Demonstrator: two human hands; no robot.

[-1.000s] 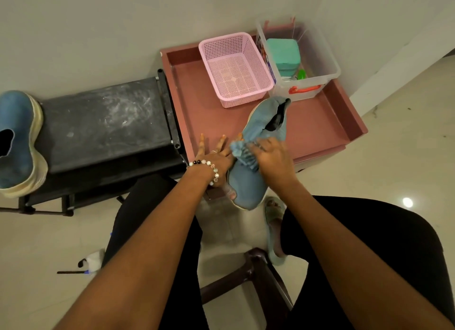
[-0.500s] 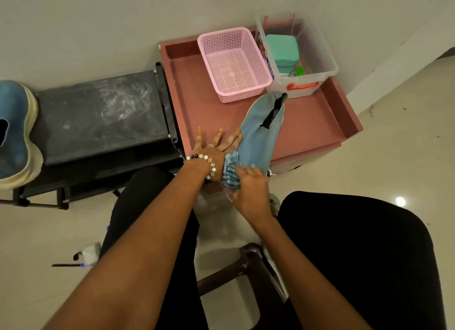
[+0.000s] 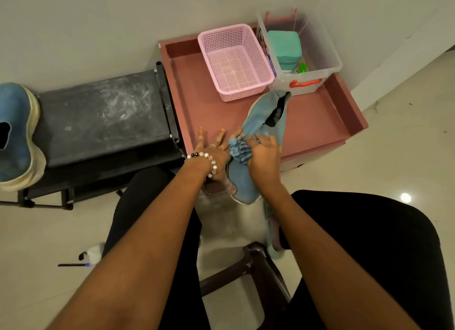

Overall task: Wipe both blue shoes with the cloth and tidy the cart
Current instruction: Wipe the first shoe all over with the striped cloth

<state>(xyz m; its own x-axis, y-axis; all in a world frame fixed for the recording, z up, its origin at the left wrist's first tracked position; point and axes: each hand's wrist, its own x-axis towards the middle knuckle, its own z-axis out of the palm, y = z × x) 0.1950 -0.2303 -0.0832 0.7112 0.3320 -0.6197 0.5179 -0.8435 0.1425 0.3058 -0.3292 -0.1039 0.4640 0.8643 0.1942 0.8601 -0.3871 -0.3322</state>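
We log: pink cart (image 3: 194,103), wall side. On it, pink basket (image 3: 234,61), clear bin (image 3: 317,59) beside basket, holding green block (image 3: 284,47). Blue shoe (image 3: 264,123) overhangs cart's front edge. Right hand (image 3: 264,157) presses bunched cloth (image 3: 238,150) on shoe. Left hand (image 3: 213,155), fingers spread, steadies shoe's side. Second shoe (image 3: 16,137) on black stand (image 3: 103,115), well apart.

Black bench (image 3: 103,118) left; brown stool (image 3: 248,268) below; pen (image 3: 72,264) on floor.
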